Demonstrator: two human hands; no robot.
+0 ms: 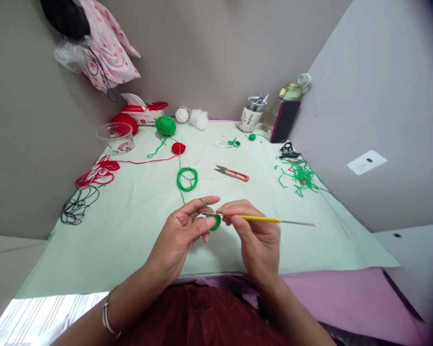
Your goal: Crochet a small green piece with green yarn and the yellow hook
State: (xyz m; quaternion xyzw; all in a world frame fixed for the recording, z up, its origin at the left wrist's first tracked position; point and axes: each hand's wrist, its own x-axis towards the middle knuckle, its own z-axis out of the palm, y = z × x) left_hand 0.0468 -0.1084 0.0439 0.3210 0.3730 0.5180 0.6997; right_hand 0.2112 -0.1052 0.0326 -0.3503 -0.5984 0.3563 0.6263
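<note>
Between the thumb and fingers of my left hand (pixel 182 230) is a small round piece of green crochet (pixel 215 222). Green yarn runs over my raised left index finger and down to a loose coil of green yarn (pixel 187 179) on the table. My right hand (pixel 256 235) grips a crochet hook (pixel 263 218) with a yellow handle, its thin tip at the top edge of the crochet piece. Whether the tip sits inside a stitch is too small to tell. Beyond my hands lie thread snips (pixel 233 173) with orange handles.
A green yarn ball (pixel 166 125), a red crocheted piece (pixel 178 148) and a plastic tub (pixel 116 139) stand at back left. Green scraps (pixel 303 177) lie at right, near a propped phone (pixel 285 121) and a pen holder (pixel 251 114). Red yarn (pixel 99 173) tangles at left.
</note>
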